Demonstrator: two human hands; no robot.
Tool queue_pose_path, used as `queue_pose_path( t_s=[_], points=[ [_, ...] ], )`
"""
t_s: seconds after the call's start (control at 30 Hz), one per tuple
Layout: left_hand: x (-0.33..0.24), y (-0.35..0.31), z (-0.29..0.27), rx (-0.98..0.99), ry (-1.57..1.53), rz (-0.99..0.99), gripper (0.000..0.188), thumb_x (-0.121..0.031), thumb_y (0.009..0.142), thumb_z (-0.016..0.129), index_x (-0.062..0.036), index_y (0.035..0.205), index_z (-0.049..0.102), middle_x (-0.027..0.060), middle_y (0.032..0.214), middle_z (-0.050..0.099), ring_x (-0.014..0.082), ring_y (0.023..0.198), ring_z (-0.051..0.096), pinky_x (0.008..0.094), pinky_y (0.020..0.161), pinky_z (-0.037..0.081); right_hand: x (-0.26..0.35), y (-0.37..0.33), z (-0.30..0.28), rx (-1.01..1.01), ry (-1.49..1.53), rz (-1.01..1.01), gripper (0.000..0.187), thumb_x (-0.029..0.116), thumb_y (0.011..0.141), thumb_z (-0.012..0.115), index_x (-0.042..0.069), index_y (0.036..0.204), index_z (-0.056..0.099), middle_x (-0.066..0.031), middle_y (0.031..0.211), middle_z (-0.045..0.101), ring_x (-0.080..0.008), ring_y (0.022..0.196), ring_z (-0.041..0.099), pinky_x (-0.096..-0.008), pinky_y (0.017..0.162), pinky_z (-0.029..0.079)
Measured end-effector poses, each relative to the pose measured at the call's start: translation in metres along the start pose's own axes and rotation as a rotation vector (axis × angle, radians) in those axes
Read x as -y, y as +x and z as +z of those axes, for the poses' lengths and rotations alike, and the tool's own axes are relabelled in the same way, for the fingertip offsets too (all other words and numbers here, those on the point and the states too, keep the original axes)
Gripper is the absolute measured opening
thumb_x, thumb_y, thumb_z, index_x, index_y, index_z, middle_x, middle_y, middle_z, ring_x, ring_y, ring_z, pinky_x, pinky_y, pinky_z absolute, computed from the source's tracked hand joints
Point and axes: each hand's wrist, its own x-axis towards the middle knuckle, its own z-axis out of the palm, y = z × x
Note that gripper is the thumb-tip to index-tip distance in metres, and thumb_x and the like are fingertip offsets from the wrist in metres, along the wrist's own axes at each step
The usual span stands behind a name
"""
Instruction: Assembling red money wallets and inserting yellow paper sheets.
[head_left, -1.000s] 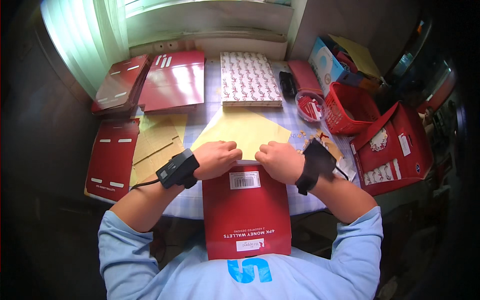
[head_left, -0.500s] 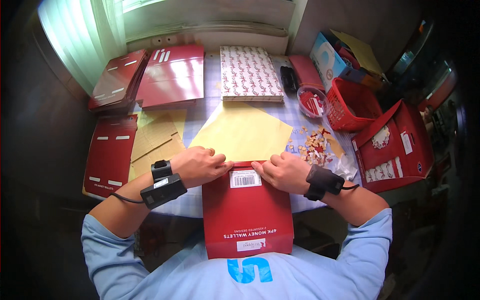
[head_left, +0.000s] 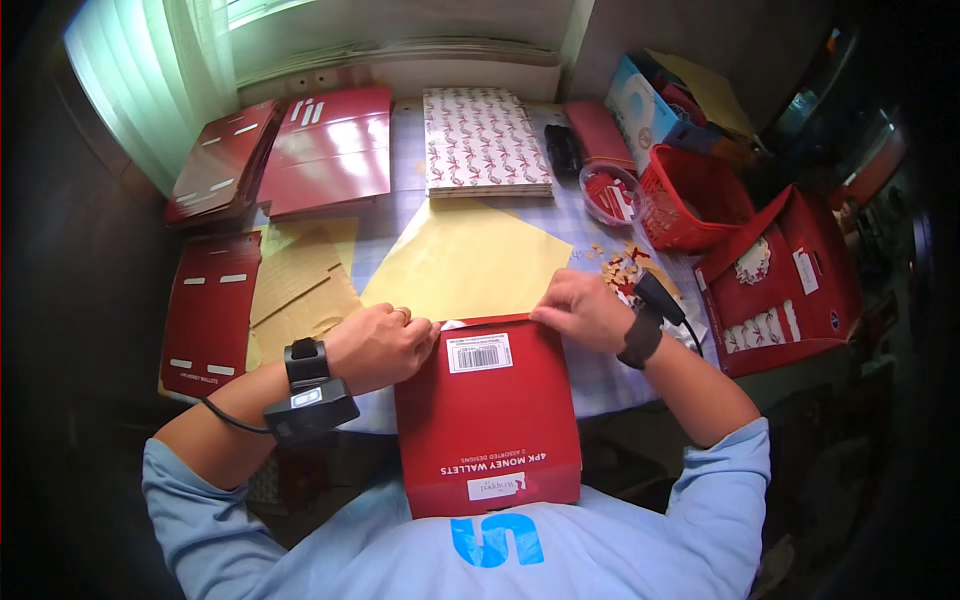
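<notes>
A flat red cardboard box (head_left: 487, 405) with a white barcode label leans between the table's near edge and my shirt. At its far end a narrow red flap (head_left: 497, 321) stands slightly raised. My left hand (head_left: 383, 347) is closed at the far left corner, fingers curled against the edge. My right hand (head_left: 583, 308) pinches the far right corner between thumb and fingers. What lies under the curled left fingers is hidden. Just beyond the flap lies a yellow sheet (head_left: 470, 262) on the checked tablecloth.
Stacked red card pieces (head_left: 330, 150) stand at the back left, near brown card sheets (head_left: 300, 290). A patterned stack (head_left: 485, 140) is at the back. On the right are a tub (head_left: 612, 196), a red basket (head_left: 695, 205), paper scraps (head_left: 625, 268) and an open red box (head_left: 780, 285).
My right hand has moved outward to the box's far right corner, its wrist turned. My left hand has shifted slightly left and nearer. The flap's left part now shows a pale underside.
</notes>
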Motion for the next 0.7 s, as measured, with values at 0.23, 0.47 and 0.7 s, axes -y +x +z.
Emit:
queue_pose_path(
  t_s=[0.23,0.47,0.7],
  points=[
    [-0.013,0.018,-0.006,-0.113,-0.191,-0.14,0.017,-0.013,0.086,0.064,-0.0061,0.101,0.065,0.0034,0.086,0.06,0.0193,0.083,0.061,0.0326,0.075,0.046,0.008,0.024,-0.026,0.362,0.212,0.483,0.027,0.025,0.087,0.07,0.0,0.095,0.069,-0.0051,0.085,0.068,-0.0123,0.077,0.061,-0.0293,0.069,0.049],
    [-0.017,0.042,-0.006,-0.255,-0.618,-0.338,0.018,-0.017,0.083,0.07,-0.0065,0.097,0.064,0.0099,0.089,0.06,0.0272,0.085,0.06,0.0357,0.077,0.047,0.006,0.023,-0.035,0.494,0.456,0.511,0.029,0.035,0.091,0.068,0.006,0.097,0.068,0.0012,0.079,0.064,-0.0058,0.068,0.056,-0.0223,0.057,0.044],
    [0.002,0.045,-0.023,-0.209,-0.93,-0.336,0.018,-0.013,0.079,0.074,-0.0075,0.094,0.066,0.0086,0.09,0.058,0.0246,0.086,0.06,0.0353,0.076,0.05,-0.01,0.012,-0.037,0.463,0.847,0.594,0.02,0.023,0.091,0.069,0.004,0.096,0.068,0.0014,0.078,0.065,-0.0055,0.063,0.057,-0.0209,0.058,0.045]
  ],
)
